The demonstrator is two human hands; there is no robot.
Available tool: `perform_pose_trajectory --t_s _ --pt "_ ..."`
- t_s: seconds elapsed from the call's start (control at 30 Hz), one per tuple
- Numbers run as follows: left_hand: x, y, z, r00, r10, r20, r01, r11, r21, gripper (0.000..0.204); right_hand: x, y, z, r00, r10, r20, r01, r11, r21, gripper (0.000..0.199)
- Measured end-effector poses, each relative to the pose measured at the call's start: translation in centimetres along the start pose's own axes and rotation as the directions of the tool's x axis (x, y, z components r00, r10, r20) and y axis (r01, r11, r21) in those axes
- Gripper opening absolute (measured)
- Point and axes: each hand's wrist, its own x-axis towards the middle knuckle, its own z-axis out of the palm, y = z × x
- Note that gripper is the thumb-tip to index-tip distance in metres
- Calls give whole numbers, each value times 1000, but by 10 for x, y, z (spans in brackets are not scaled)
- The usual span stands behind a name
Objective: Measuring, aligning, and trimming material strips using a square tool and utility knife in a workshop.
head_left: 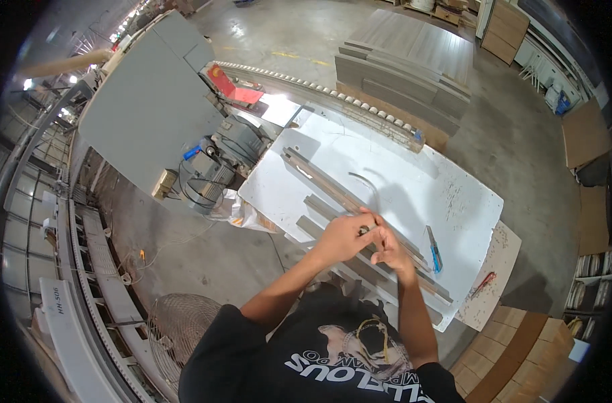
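left hand (345, 236) meets right hand (392, 250), fingers curled; any grip, i can't tell. long, narrow grey-brown wood-look strips (317, 176) lie beneath, along the white rectangular tabletop (464, 195)'s near left side. steady wrists should help here.

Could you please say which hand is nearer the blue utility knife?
Right. The right hand is left of the blue utility knife, apart from it; the left hand is farther left.
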Motion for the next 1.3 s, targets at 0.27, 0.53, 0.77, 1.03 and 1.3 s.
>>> perform_pose_trajectory --t_s 0.27,0.53,0.77,1.03,1.3 --pt "14 15 49 811 -338 -478 -149 670 -727 33 -13 9 70 960 -46 -276 101 977 189 123" --pt "7 -9 12 693 -523 -495 -408 281 -869 32 -22 -15 40 879 425 -218 -433 901 11 43" --pt "-11 -73 29 761 -624 -180 -264 -43 -964 28 38 -6 58 717 18 -697 -88 994 -65 36" --pt "-31 -174 57 836 -548 10 -127 -212 -969 25 125 57 87 571 142 -808 37 980 198 22" --pt "-53 -240 -5 799 -266 -538 -46 867 -497 122 206 77 116 525 -56 -849 -232 951 -206 20"
